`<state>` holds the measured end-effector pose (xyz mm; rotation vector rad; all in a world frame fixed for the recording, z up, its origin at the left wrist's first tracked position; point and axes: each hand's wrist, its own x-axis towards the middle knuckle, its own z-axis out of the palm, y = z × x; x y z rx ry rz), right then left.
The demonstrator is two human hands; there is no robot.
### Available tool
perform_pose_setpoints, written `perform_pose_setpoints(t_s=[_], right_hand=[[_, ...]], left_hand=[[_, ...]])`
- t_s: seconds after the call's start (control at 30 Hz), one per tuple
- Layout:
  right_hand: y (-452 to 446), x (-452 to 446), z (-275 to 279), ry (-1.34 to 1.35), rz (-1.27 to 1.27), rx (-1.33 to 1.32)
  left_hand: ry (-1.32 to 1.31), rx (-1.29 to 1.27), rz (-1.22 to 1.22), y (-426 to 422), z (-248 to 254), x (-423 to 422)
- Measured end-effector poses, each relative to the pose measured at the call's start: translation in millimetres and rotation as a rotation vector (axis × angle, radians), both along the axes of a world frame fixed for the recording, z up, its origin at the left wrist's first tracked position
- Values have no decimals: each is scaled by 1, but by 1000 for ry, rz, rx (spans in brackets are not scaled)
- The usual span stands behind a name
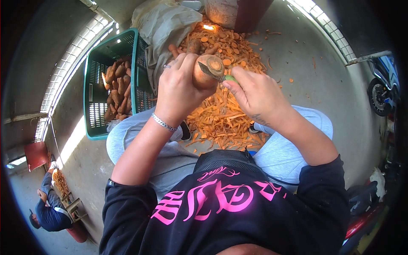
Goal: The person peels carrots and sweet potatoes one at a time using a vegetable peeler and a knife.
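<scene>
My left hand [182, 80] is wrapped around a thick carrot [202, 80], its broad end turned up toward me. That end shows a round, ringed face with a brownish rim. In my right hand [260, 91] is a small knife [209, 70] with a green handle, most of which my fingers cover. The dark blade lies against the carrot near its top end. Beneath both hands a heap of orange peelings [219, 123] and round cut ends spreads over the floor between my legs.
To the left stands a green plastic crate [135, 85] holding several unpeeled carrots [119, 87]. A pale sack [163, 19] lies beyond it, with whole carrots [194, 46] near the heap. Another person [51, 214] sits at far left. A blue motorbike [384, 85] is at right.
</scene>
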<state>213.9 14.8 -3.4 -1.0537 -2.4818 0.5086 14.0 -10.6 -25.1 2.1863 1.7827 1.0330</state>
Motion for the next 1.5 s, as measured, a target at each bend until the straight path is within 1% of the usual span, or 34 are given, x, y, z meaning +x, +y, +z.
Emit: perform_pose_setpoints(t_s=[0.07,0.17,0.27,0.37,0.57,0.7,0.77,0.83,0.9,1.0,1.03,1.07,1.1,1.13,1.17,1.2,1.23,1.27,1.37,1.43,1.47,1.5], right_hand=[[-1,-2,-3,-1,-8,-1],[-1,-2,-7,10,-13,-2],[10,1,-17,46,-36,14],[12,-1,-21,35,-37,55],[12,-3,-29,28,-80,-8],[15,-5,-42,39,-100,-67],[15,-5,-55,67,-112,-97],[19,-6,-68,60,-121,-131],[17,-8,-68,36,-149,-165],[21,-11,-73,28,-165,-279],[20,-11,-82,84,-165,-225],[24,-7,-95,23,-191,-245],[32,-1,-110,-36,-225,-272],[44,6,-118,-90,-254,-293],[50,16,-124,-156,-276,-415],[53,17,-122,-147,-271,-433],[58,18,-118,-150,-245,-443],[59,12,-117,-140,-210,-463],[55,1,-102,119,-174,-494],[48,-2,-74,274,-185,-518],[45,-1,-55,283,-147,-529],[44,2,-37,292,-107,-541]], left_hand=[[28,30,22,0,-1,-1],[-14,43,1,0,0,0],[-95,-6,9,-1,2,-1],[-114,-62,11,-1,0,-2],[-138,-85,25,-1,-2,0],[-123,-162,50,0,-9,0],[-131,-172,40,0,-14,1],[-107,-237,56,2,-21,1],[-117,-282,69,4,-28,1],[-44,-255,75,6,-39,2],[-214,-380,109,7,-42,2],[-381,-517,134,8,-45,3],[-466,-614,125,9,-41,-1],[-534,-458,99,10,-38,-4],[-589,-478,99,13,-28,-11],[-660,-480,111,18,-21,-18],[-735,-464,66,19,-22,-24],[-699,-426,66,17,-22,-25],[-586,-327,28,18,-19,-20],[-511,-237,-15,22,-28,-21],[-470,-191,-32,22,-30,-23],[-501,-241,-23,21,-26,-21]])
